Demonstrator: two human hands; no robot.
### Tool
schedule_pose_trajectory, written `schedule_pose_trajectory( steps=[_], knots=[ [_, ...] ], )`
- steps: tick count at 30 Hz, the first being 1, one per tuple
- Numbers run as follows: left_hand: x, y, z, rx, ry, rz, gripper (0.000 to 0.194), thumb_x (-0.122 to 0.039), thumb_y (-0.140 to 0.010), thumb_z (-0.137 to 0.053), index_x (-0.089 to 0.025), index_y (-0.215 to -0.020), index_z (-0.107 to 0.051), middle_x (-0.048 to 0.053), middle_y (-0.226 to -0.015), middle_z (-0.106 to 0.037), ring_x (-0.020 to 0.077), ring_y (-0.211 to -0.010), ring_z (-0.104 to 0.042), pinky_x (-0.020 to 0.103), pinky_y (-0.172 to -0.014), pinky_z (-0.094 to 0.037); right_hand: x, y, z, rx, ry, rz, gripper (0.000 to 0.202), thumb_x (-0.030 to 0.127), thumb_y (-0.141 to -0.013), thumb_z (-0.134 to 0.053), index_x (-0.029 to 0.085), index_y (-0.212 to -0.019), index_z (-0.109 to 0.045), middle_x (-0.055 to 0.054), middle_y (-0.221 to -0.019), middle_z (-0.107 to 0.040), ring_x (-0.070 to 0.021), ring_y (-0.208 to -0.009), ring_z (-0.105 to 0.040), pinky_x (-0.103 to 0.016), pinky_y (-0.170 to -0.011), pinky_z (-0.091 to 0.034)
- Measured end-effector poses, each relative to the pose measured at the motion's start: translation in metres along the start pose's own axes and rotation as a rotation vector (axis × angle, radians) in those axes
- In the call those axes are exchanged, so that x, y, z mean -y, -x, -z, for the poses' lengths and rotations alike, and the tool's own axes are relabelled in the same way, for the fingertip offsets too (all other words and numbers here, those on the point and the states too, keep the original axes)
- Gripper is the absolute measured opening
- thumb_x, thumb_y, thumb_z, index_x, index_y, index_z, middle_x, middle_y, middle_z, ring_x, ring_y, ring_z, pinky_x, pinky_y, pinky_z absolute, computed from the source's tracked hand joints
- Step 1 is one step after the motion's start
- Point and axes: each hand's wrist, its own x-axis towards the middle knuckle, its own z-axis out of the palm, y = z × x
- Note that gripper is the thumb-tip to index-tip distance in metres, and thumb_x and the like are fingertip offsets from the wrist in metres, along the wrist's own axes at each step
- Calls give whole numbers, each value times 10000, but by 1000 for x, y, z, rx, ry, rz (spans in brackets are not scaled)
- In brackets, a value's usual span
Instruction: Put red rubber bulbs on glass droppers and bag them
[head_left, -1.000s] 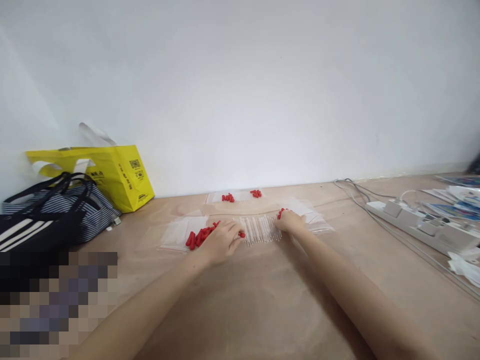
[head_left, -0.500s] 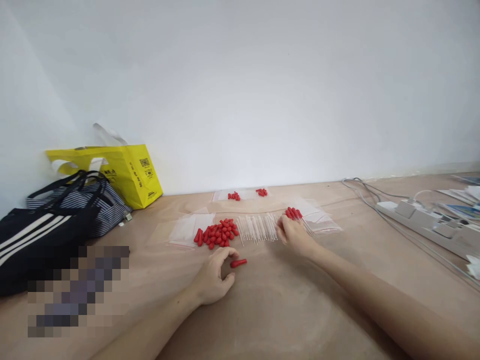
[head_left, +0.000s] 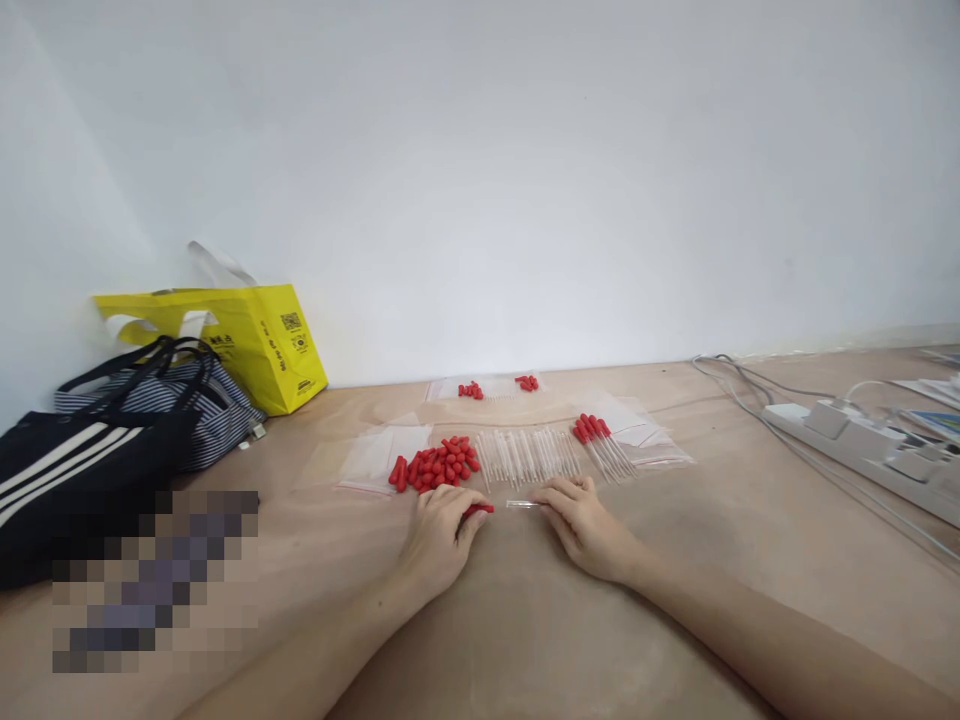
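Observation:
My left hand (head_left: pixel 442 530) is closed on a red rubber dropper bulb (head_left: pixel 480 509), whose open end points right. Facing it, my right hand (head_left: pixel 581 525) pinches a clear glass dropper tube (head_left: pixel 521 504). A small gap separates the tube's end from the bulb. Behind my left hand lies a heap of red rubber bulbs (head_left: pixel 439 463). A row of glass tubes (head_left: pixel 525 455) is spread beside the heap. To the right, several droppers with red bulbs on them (head_left: pixel 602 445) lie side by side.
Clear plastic bags (head_left: pixel 637 430) lie under the droppers and at the heap's left. Against the wall is another bag with small red bulbs (head_left: pixel 471 391). A yellow bag (head_left: pixel 277 350) and a black bag (head_left: pixel 82 470) stand left; a power strip (head_left: pixel 885 450) with cables lies right.
My right hand has come from the assembled droppers toward the middle, now with a glass tube. My left hand has closed on the single bulb that lay on the table.

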Motion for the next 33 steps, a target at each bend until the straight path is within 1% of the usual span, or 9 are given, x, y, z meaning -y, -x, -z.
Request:
schedule_pose_trajectory(
  steps=[6, 12, 17, 21, 24, 29, 33],
  knots=[
    [1, 2, 0, -24, -4, -17, 122, -241, -845, -416, -223, -835, -536, -25, -818, -630, 165, -802, -539, 362, -801, -300, 13, -3, -3, -27, -108, -53, 196, 144, -855, -344, 199, -901, -526, -22, -834, -601, -127, -757, -533, -312, -759, -295],
    [0, 3, 0, -26, -11, -44, 108, -244, -843, -424, -231, -847, -531, -31, -843, -631, 158, -815, -544, 372, -844, -261, 15, -5, -9, -47, -134, -48, 191, 148, -854, -353, 202, -914, -526, -13, -851, -604, -123, -773, -528, -304, -760, -285],
    [-1, 2, -1, -25, 7, -29, 153, -267, -849, -414, -231, -854, -562, -16, -806, -630, 164, -798, -534, 375, -817, -271, 16, -5, -10, -41, -123, -29, 179, 173, -858, -371, 193, -913, -540, -15, -799, -609, -115, -724, -530, -298, -759, -280],
    [-3, 2, -1, -4, 20, -24, 174, -277, -839, -427, -228, -821, -592, -16, -741, -620, 163, -758, -531, 385, -808, -272, 15, -5, -10, -26, -116, -8, 169, 191, -860, -386, 190, -878, -554, -9, -750, -599, -112, -684, -519, -287, -728, -273],
    [-3, 2, 0, 18, 24, -21, 167, -275, -827, -444, -234, -794, -602, -25, -717, -612, 161, -749, -531, 405, -831, -250, 14, -5, -10, -10, -89, 20, 177, 181, -858, -389, 187, -861, -566, -10, -731, -594, -114, -676, -510, -284, -708, -258],
    [-4, 3, 1, 40, 16, -52, 157, -261, -821, -450, -241, -796, -603, -34, -701, -607, 155, -749, -531, 427, -877, -203, 12, -6, -9, -12, -8, 98, 202, 142, -843, -385, 181, -812, -581, -12, -713, -585, -111, -663, -487, -291, -698, -226],
    [-7, 5, 2, 39, -12, -88, 160, -249, -823, -444, -226, -778, -596, -29, -688, -597, 151, -740, -530, 437, -893, -179, 11, -7, -8, -32, 56, 153, 228, 78, -800, -373, 172, -783, -580, -9, -699, -567, -103, -615, -448, -294, -678, -212]
  ],
)
